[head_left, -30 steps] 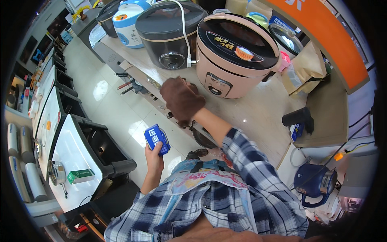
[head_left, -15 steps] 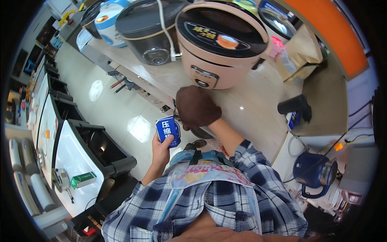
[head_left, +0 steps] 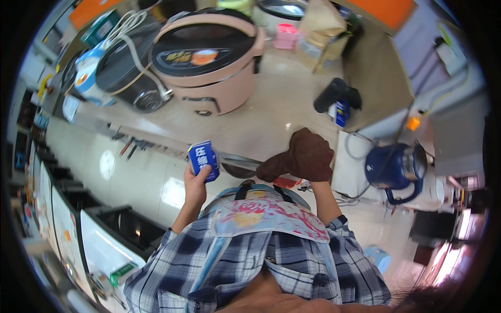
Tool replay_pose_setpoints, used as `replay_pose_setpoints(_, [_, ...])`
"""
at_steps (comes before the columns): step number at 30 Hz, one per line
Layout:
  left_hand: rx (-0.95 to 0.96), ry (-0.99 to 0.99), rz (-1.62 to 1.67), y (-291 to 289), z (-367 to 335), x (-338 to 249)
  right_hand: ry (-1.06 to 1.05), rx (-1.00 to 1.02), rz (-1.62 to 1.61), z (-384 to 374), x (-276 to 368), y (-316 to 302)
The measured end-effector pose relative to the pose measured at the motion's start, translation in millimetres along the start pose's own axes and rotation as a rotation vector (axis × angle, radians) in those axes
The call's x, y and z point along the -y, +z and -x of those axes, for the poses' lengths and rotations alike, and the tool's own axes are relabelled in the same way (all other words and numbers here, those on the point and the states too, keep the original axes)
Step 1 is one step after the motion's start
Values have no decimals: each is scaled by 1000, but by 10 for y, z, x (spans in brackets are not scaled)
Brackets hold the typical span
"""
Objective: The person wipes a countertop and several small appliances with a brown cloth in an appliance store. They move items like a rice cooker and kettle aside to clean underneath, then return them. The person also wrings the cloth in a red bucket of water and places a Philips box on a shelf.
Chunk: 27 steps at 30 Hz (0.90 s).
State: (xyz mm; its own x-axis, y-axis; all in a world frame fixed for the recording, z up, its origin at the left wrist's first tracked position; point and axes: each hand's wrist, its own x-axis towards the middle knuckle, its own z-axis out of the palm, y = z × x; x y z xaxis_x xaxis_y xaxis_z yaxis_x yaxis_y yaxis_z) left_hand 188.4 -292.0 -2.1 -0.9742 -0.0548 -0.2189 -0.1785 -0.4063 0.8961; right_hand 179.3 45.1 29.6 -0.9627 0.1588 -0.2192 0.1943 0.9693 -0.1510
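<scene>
My left hand [head_left: 197, 180] grips a small blue packet [head_left: 202, 156] with white characters, thumb across its front, just off the counter's front edge. Over the counter edge to the right, a brown cloth [head_left: 310, 156] is bunched in my right hand [head_left: 322, 185]. The cloth covers most of its fingers, and one end hangs toward the left. A pink rice cooker [head_left: 224, 86] with a black lid stands on the wooden counter [head_left: 261, 117], beyond both hands.
Left of the pink cooker sit a dark grey cooker [head_left: 128, 73] with a looped white cable and a blue-white one [head_left: 88, 78]. A pink box [head_left: 286, 36], a paper bag [head_left: 321, 39] and a black object [head_left: 331, 95] are at the back right. A blue kettle [head_left: 395, 166] stands right.
My right hand has moved right with the brown cloth, away from the pink cooker's front. The packet stays in my left hand. The view has shifted right, so the cookers appear further left.
</scene>
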Motion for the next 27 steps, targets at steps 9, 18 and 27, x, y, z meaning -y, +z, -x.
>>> replay_pose_setpoints(9, [287, 66, -364, 395, -380, 66, -176, -458, -130, -132, -88, 326])
replay_pose_setpoints(18, [613, 149, -529, 558, -1113, 474, -212, -528, -195, -442, 56, 464])
replay_pose_setpoints(27, [566, 200, -574, 677, -1009, 505, -49, -527, -259, -1144, 89, 899])
